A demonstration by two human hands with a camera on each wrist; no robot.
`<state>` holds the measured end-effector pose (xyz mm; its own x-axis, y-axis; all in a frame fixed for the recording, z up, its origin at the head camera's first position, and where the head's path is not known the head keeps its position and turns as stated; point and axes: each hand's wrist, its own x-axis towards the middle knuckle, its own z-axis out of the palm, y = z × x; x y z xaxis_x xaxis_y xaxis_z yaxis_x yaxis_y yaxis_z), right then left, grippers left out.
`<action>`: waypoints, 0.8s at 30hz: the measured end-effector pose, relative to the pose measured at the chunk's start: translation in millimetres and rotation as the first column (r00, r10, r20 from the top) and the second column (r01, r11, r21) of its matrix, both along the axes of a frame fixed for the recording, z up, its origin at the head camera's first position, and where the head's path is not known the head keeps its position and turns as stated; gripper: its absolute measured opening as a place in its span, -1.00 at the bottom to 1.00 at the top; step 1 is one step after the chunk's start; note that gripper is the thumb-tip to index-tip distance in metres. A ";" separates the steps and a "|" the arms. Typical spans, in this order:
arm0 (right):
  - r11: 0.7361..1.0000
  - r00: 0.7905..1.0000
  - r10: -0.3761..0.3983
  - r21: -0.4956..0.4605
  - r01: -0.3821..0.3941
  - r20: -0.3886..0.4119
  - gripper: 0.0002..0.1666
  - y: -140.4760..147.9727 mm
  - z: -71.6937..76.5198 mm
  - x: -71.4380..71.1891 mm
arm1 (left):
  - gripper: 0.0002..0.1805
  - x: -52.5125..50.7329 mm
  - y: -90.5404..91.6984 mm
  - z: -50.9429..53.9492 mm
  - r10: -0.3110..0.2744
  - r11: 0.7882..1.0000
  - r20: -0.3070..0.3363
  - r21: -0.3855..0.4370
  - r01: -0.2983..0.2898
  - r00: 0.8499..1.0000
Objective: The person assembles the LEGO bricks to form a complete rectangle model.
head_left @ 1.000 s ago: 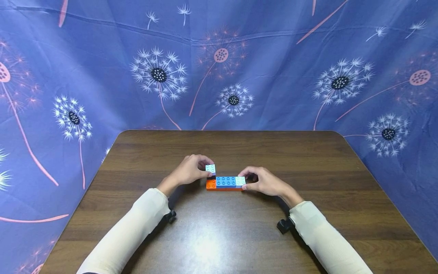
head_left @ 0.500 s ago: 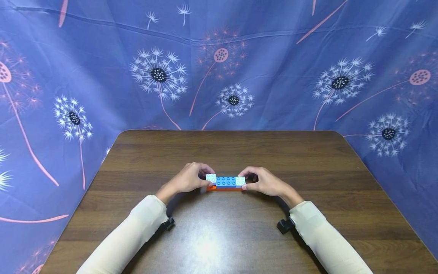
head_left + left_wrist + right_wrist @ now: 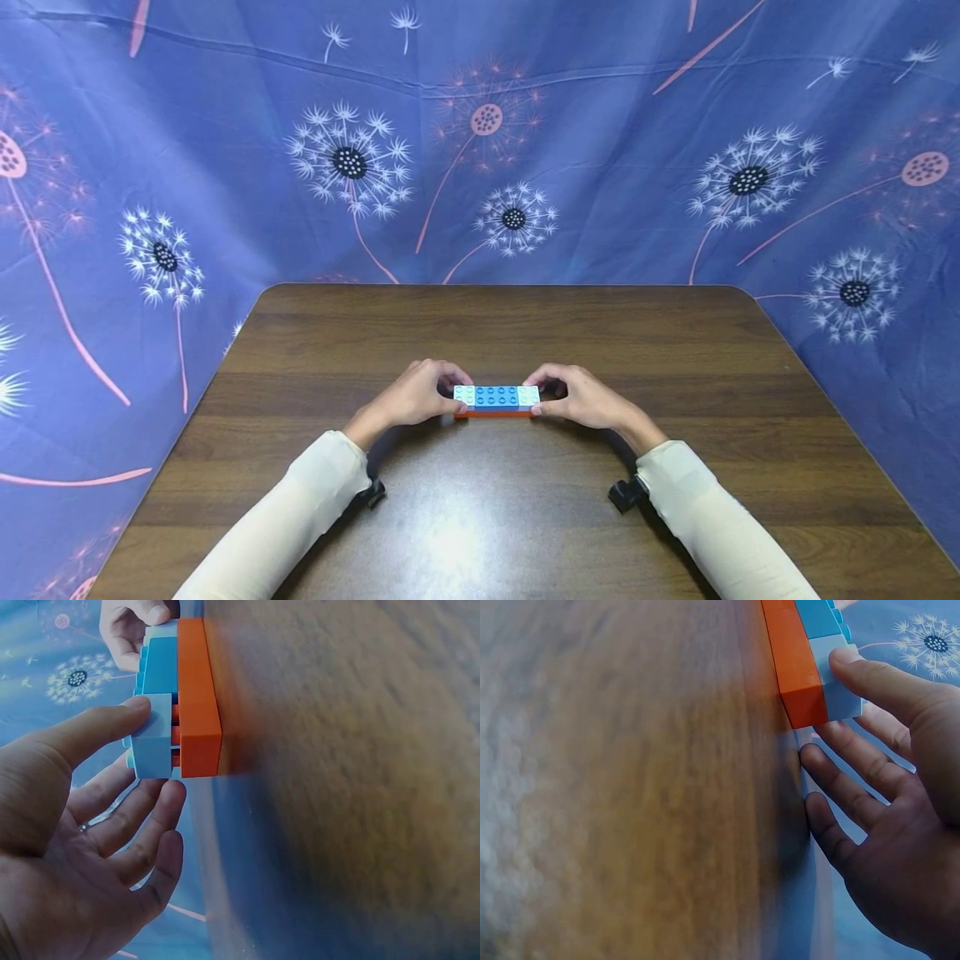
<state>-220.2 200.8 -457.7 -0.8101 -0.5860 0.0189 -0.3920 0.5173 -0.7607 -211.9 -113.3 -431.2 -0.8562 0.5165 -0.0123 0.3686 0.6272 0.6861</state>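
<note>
A long orange toy building brick (image 3: 199,690) lies on the table with a row of bricks on top. In the middle of that row is a blue brick (image 3: 497,396). My left hand (image 3: 415,396) pinches a pale blue square brick (image 3: 153,742) over the left end, thumb on the near side. Orange studs show in a thin gap under this brick in the left wrist view. At the other end, my right hand (image 3: 583,400) pinches a matching pale brick (image 3: 838,686), which sits flush on the orange one. Fingers partly hide both end bricks.
The brown wooden table (image 3: 480,333) extends around the bricks on all sides. Behind it hangs a blue cloth (image 3: 615,150) with a dandelion print. A black wrist device (image 3: 627,494) sits under the right sleeve.
My left hand has come down toward me with its pale brick, from above and behind the orange end onto its studs. The right hand has kept its place and its hold.
</note>
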 end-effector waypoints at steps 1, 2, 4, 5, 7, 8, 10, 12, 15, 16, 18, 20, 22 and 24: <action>1.000 1.000 -0.001 0.002 0.001 0.000 -0.62 -0.1 0.5 0.2 | -0.69 0.0 0.1 -0.4 0.001 1.000 0.000 0.003 -0.001 1.000; 1.000 1.000 -0.002 0.003 0.002 0.000 -0.62 -0.1 1.0 0.4 | -0.69 -0.2 0.1 -0.8 0.003 1.000 -0.001 0.006 -0.003 1.000; 1.000 1.000 -0.003 0.006 0.003 -0.002 -0.62 -0.2 1.5 0.6 | -0.69 -0.5 -0.1 -1.8 0.004 1.000 -0.004 0.013 -0.004 1.000; 1.000 1.000 -0.002 0.007 0.002 -0.005 -0.62 -0.1 1.5 0.6 | -0.69 -0.7 -0.2 -2.3 0.006 1.000 -0.004 0.017 -0.006 1.000; 1.000 1.000 -0.001 0.007 0.001 -0.010 -0.62 0.0 1.6 0.4 | -0.69 -1.2 -0.3 -3.2 0.011 1.000 -0.003 0.026 -0.011 1.000; 1.000 1.000 -0.001 0.007 0.001 -0.013 -0.62 0.0 1.6 0.3 | -0.69 -1.5 -0.3 -3.7 0.014 0.999 0.000 0.032 -0.014 1.000; 1.000 1.000 -0.002 0.007 0.002 -0.016 -0.62 0.1 1.4 0.3 | -0.69 -1.8 -0.4 -4.7 0.019 0.999 0.010 0.049 -0.020 1.000; 1.000 1.000 -0.002 0.005 0.003 -0.015 -0.62 0.1 1.1 0.3 | -0.69 -1.9 -0.9 -5.8 0.025 0.998 0.022 0.065 -0.026 0.999; 1.000 1.000 0.002 -0.001 -0.002 -0.014 -0.62 0.1 0.2 0.4 | -0.69 -1.6 -1.8 -7.6 0.032 0.996 0.037 0.081 -0.035 0.999; 1.000 1.000 0.003 -0.004 -0.003 -0.014 -0.63 0.1 0.0 0.3 | -0.69 -1.7 -2.1 -8.2 0.035 0.996 0.042 0.082 -0.038 0.999; 1.000 1.000 0.005 -0.009 -0.006 -0.012 -0.63 0.1 -0.2 0.3 | -0.69 -1.6 -2.3 -9.0 0.039 0.995 0.051 0.086 -0.044 0.998; 1.000 1.000 0.006 -0.014 -0.006 -0.013 -0.63 0.1 -0.9 0.1 | -0.69 -1.4 -2.6 -9.3 0.040 0.995 0.057 0.089 -0.045 0.998; 1.000 1.000 0.005 -0.016 -0.005 -0.010 -0.63 0.0 -1.1 0.1 | -0.69 -1.4 -2.6 -9.1 0.040 0.994 0.067 0.095 -0.046 0.997; 1.000 1.000 0.006 -0.017 -0.006 -0.008 -0.63 -0.1 -1.3 0.0 | -0.70 -1.5 -2.8 -9.0 0.036 0.994 0.070 0.101 -0.043 0.997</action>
<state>-220.1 200.8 -458.9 -0.8063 -0.5905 0.0356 -0.4015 0.5020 -0.7660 -213.3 -116.1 -440.3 -0.8751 0.4834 -0.0201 0.2950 0.5660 0.7699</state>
